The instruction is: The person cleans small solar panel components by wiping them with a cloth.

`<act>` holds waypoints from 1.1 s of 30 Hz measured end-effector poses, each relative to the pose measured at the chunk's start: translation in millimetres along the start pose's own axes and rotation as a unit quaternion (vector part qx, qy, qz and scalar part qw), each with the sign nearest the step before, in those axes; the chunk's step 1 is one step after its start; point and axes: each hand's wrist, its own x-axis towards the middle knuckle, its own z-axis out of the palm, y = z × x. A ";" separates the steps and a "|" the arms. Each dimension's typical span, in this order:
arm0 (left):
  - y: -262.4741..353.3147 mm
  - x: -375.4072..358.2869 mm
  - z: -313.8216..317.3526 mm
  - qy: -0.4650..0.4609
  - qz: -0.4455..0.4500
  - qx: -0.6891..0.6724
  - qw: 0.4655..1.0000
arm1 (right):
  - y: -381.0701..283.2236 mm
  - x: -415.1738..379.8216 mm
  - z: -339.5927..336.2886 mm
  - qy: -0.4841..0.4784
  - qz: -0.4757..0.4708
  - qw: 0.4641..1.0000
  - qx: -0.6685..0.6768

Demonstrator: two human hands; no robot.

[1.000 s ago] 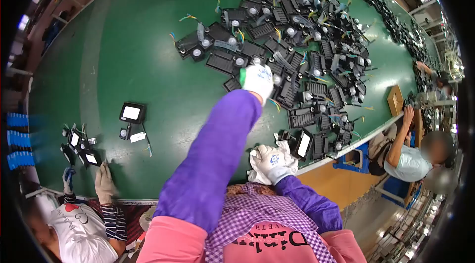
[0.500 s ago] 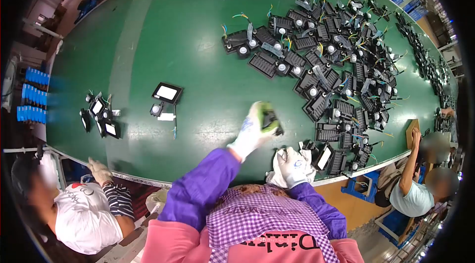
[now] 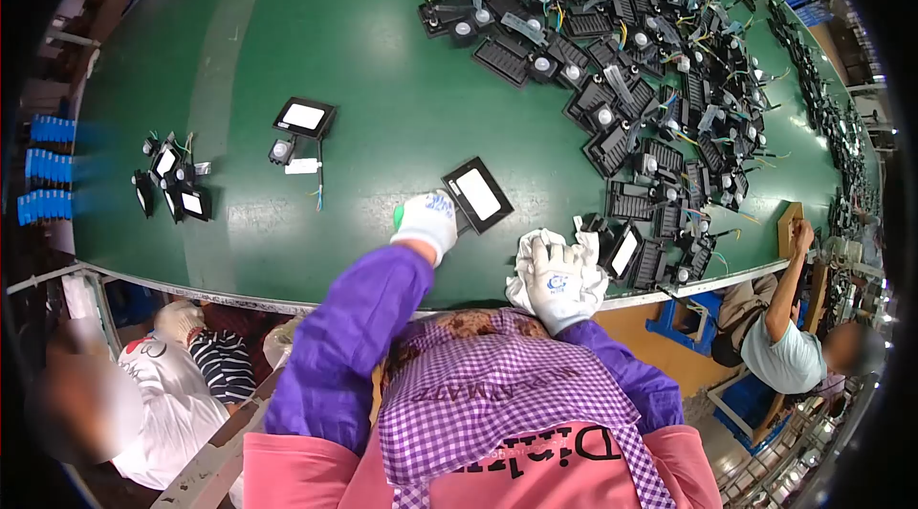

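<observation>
My left hand [image 3: 427,225], in a white glove with green at one edge, is closed at the lower left side of a black floodlight [image 3: 479,194]. The lamp's pale panel faces up, and the hand covers the part beside its frame. My right hand [image 3: 559,287], also gloved in white, is bent over a crumpled white cloth [image 3: 522,293] near the table's front edge. Just right of the cloth, another floodlight [image 3: 624,252] leans with its pale face showing.
Many black floodlights [image 3: 636,93] with sensors and coloured wires cover the right of the green table [image 3: 363,50]. One floodlight [image 3: 304,117] lies left of centre, with a small group [image 3: 177,186] farther left. Co-workers sit at left [image 3: 167,404] and right [image 3: 779,346].
My left hand has moved left and turned the dark floodlight, so its pale panel now shows. My right hand stays on the cloth. The whole view has shifted slightly.
</observation>
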 end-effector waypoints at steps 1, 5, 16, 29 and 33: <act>6.6 5.1 -8.0 -0.045 0.019 0.061 0.997 | 2.9 1.3 10.0 0.017 -0.011 1.000 -0.001; 17.0 18.2 -21.4 -0.034 0.078 0.174 0.981 | 8.1 11.1 20.1 0.025 -0.019 0.995 0.091; -28.1 3.2 19.3 -0.047 0.160 -0.509 0.845 | 12.7 19.7 39.8 0.103 0.037 0.981 0.159; -6.0 -7.7 28.1 -0.196 0.079 -0.712 0.670 | 9.0 53.6 -20.3 0.161 0.087 0.959 0.215; 11.5 13.7 79.7 -0.130 0.146 -0.744 0.639 | -25.3 47.8 -41.9 0.086 -0.003 0.993 0.076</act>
